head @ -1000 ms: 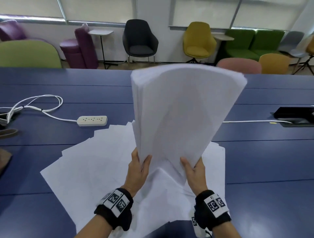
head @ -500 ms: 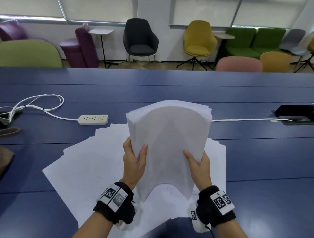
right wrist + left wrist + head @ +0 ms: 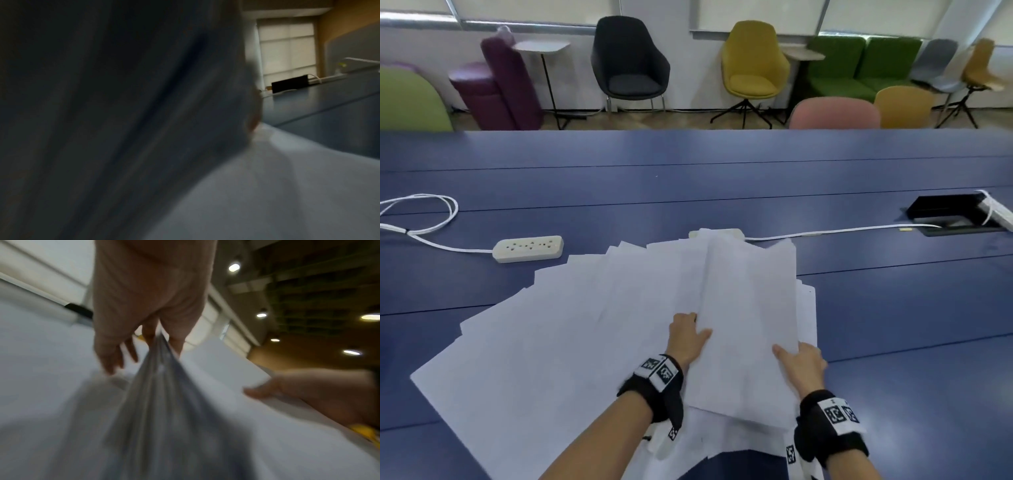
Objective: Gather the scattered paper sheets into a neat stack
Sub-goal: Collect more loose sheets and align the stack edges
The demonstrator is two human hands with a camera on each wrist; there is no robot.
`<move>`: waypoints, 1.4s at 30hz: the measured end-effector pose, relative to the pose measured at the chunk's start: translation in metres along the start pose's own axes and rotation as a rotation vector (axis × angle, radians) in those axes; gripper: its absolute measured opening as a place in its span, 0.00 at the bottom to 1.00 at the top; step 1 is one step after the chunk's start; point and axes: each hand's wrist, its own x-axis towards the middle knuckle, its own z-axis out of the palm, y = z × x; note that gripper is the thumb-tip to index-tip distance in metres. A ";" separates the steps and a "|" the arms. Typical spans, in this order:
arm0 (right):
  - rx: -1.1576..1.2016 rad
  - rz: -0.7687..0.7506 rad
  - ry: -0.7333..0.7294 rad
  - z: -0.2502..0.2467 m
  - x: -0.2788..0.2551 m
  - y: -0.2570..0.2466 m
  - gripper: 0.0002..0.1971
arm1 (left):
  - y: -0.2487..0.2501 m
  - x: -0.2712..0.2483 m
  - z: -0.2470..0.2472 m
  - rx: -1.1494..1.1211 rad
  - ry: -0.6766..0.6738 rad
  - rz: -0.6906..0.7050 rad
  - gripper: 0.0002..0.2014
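Note:
A thick stack of white sheets [image 3: 746, 318] lies tilted low over the blue table [image 3: 893, 308], on top of a fan of loose white sheets [image 3: 544, 342] that spreads to the left. My left hand [image 3: 686, 337] grips the stack's left edge, thumb on top; in the left wrist view that hand [image 3: 144, 331] pinches the blurred stack edge [image 3: 162, 386]. My right hand [image 3: 799, 359] holds the stack's right edge, thumb on top. The right wrist view is mostly filled by the dark blurred paper [image 3: 123, 121].
A white power strip [image 3: 528, 248] with its cable lies left of the papers. A second white cable [image 3: 842, 230] runs right to a black cable box [image 3: 955, 212] set in the table. Chairs line the far wall.
Both hands have brought the stack down from upright in the air to nearly flat over the loose sheets. It was curved and raised before; now it lies low and tilted.

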 end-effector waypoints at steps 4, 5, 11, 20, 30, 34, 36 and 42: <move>-0.166 0.104 0.025 -0.008 0.015 0.019 0.30 | -0.008 0.024 -0.004 0.111 0.145 -0.204 0.27; -0.133 0.084 0.024 -0.008 0.020 0.021 0.27 | -0.008 0.029 -0.007 0.107 0.182 -0.227 0.31; 0.075 -0.025 -0.059 -0.005 0.025 0.015 0.13 | -0.008 0.057 -0.017 0.118 0.163 -0.249 0.38; -0.049 -0.106 0.005 0.001 0.023 0.011 0.13 | -0.033 0.094 -0.084 0.421 0.028 -0.247 0.23; 0.300 0.049 -0.246 -0.011 0.031 0.022 0.08 | -0.018 0.060 -0.067 0.115 -0.321 -0.173 0.22; 0.391 0.139 -0.327 -0.016 0.026 0.038 0.11 | -0.026 0.025 -0.048 -0.060 -0.516 -0.311 0.22; 0.418 0.146 -0.336 -0.016 0.021 0.043 0.10 | -0.036 0.014 -0.043 -0.270 -0.581 -0.379 0.16; 0.465 0.073 -0.356 -0.005 -0.003 0.035 0.14 | -0.026 0.009 -0.036 -0.394 -0.224 -0.281 0.22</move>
